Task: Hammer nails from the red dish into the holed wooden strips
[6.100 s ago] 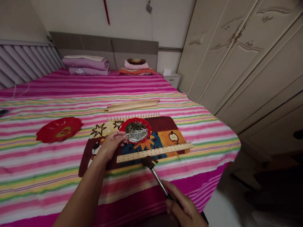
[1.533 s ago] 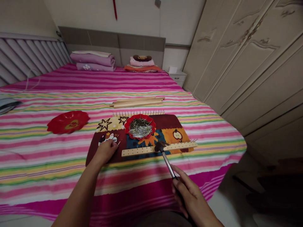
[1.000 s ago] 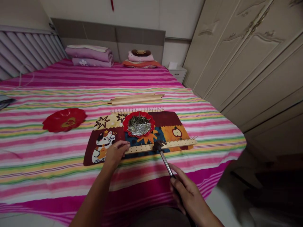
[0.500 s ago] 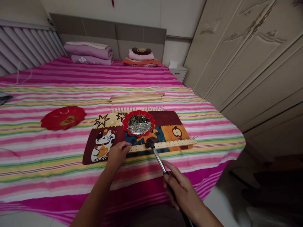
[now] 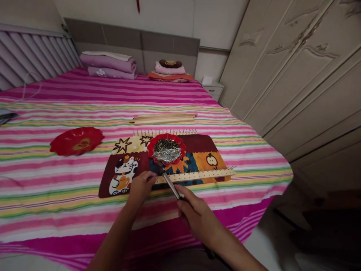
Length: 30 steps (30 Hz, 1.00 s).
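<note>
My right hand [image 5: 194, 210] is wrapped round a hammer [image 5: 171, 186] by its metal shaft and dark grip. The hammer's head is smeared by motion near the strip's left end. A pale wooden strip [image 5: 194, 175] with a row of nails standing in it lies across the front of a patterned mat [image 5: 196, 143]. At the strip's left end, my left hand [image 5: 142, 184] has thumb and finger pinched together; what is between them is too small to make out. Just behind the strip, a red scalloped dish [image 5: 150, 148] holds a heap of loose nails [image 5: 167, 149].
A second nailed strip [image 5: 163, 132] lies along the mat's back edge. Several bare wooden strips [image 5: 165, 119] are stacked farther back. A red plate [image 5: 63, 141] rests on the striped bedspread [image 5: 42, 177] at left. Folded bedding [image 5: 108, 64] lies by the headboard; wardrobe doors [image 5: 282, 75] stand at right.
The hammer and my right hand have moved left, bringing the head towards my left hand. My left hand stays at the strip's left end. The whole view has shifted slightly.
</note>
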Each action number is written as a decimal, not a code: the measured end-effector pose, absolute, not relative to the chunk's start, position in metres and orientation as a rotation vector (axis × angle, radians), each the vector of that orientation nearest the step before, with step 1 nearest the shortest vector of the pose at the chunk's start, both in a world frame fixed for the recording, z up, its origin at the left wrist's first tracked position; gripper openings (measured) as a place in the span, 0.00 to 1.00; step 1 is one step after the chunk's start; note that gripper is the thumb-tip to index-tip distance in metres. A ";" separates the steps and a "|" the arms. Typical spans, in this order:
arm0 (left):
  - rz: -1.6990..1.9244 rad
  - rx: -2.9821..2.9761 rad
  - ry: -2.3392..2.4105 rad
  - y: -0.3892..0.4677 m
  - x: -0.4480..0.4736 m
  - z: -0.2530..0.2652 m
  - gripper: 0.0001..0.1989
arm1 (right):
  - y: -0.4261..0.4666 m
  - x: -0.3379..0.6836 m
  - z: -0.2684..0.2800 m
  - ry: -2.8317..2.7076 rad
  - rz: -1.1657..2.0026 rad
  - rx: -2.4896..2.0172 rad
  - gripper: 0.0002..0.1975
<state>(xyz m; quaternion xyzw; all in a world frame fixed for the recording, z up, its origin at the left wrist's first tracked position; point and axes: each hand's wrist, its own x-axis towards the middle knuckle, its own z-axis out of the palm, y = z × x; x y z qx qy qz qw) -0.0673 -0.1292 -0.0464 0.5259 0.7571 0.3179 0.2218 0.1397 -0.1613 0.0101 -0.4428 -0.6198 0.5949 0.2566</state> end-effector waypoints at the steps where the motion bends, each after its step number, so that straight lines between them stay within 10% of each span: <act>1: 0.882 1.446 2.077 -0.129 -0.068 -0.046 0.09 | -0.164 0.145 0.011 -1.663 1.611 -1.200 0.19; 22: 0.374 1.980 2.184 -0.031 -0.058 -0.017 0.07 | -0.188 0.197 0.003 -1.052 1.655 -1.460 0.26; 30: 0.994 1.427 1.861 -0.041 -0.084 -0.021 0.09 | -0.189 0.195 0.007 -1.037 1.666 -1.452 0.27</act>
